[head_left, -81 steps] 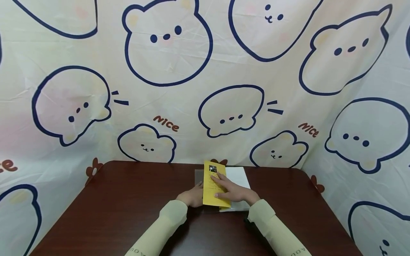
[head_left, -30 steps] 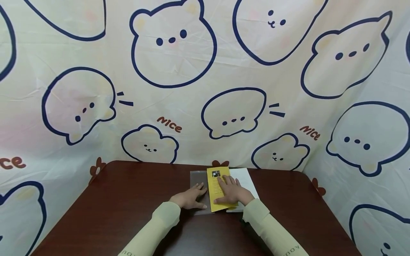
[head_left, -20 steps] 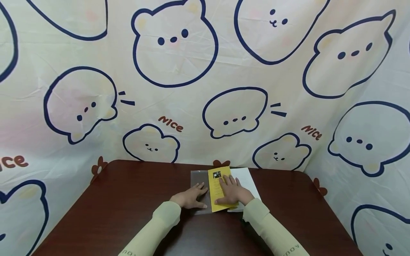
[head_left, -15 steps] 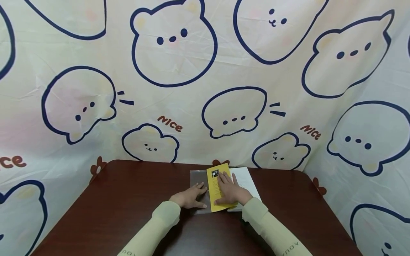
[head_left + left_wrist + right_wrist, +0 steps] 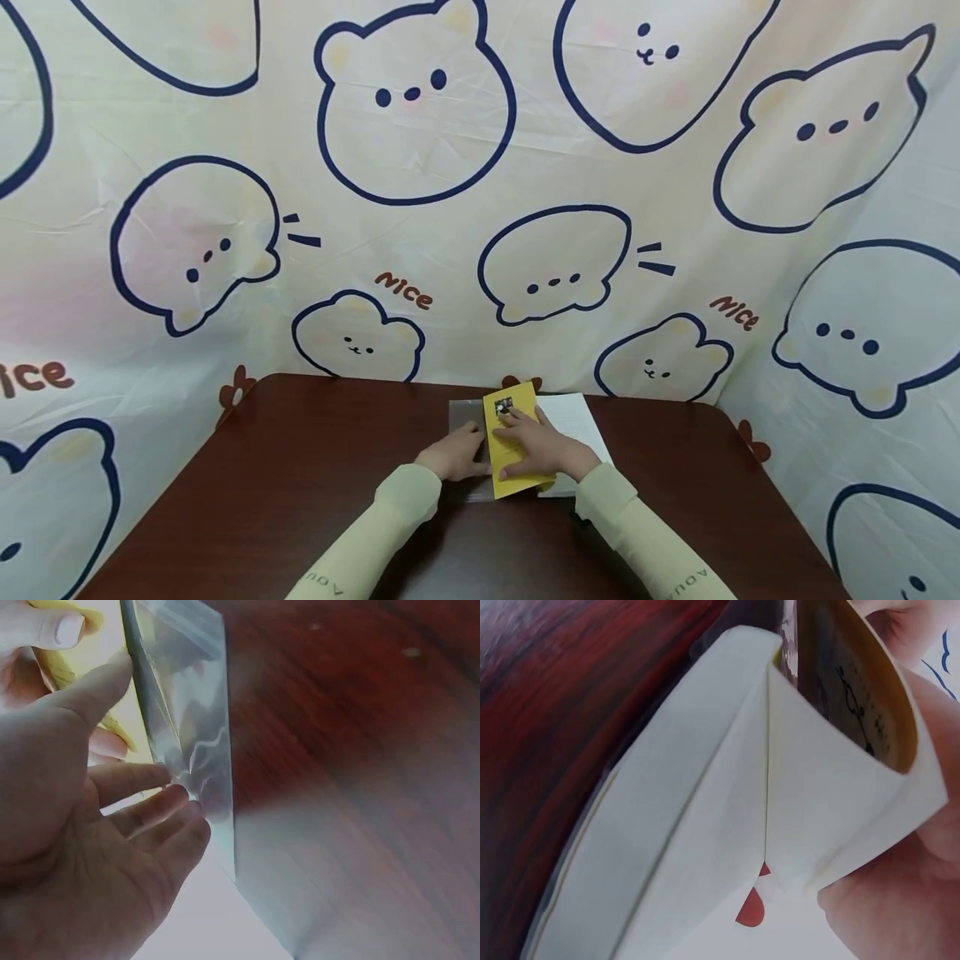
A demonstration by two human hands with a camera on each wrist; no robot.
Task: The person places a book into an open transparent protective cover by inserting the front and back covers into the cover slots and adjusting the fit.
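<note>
An opened book lies near the table's far edge, its white page [image 5: 577, 421] showing on the right. Over its left part stands a yellow cover flap [image 5: 501, 448] with a small photo and lines of print. My right hand [image 5: 546, 446] holds this flap, thumb low and bent fingers higher up; the right wrist view shows the white cover [image 5: 825, 780] bent up from the book. My left hand [image 5: 453, 454] touches a clear plastic sheet [image 5: 206, 697] beside the flap. Its thumb lies at the flap's edge, and its other fingers reach loosely to the plastic.
A dark reddish-brown table [image 5: 300, 483] carries the book, with its far edge just behind it. A cream cloth [image 5: 442, 242] with cartoon bear outlines hangs behind and at both sides.
My left hand has drawn from lying flat on the plastic toward the yellow flap's edge. My right fingers, spread flat earlier, have bent, and the flap's top has tilted slightly left.
</note>
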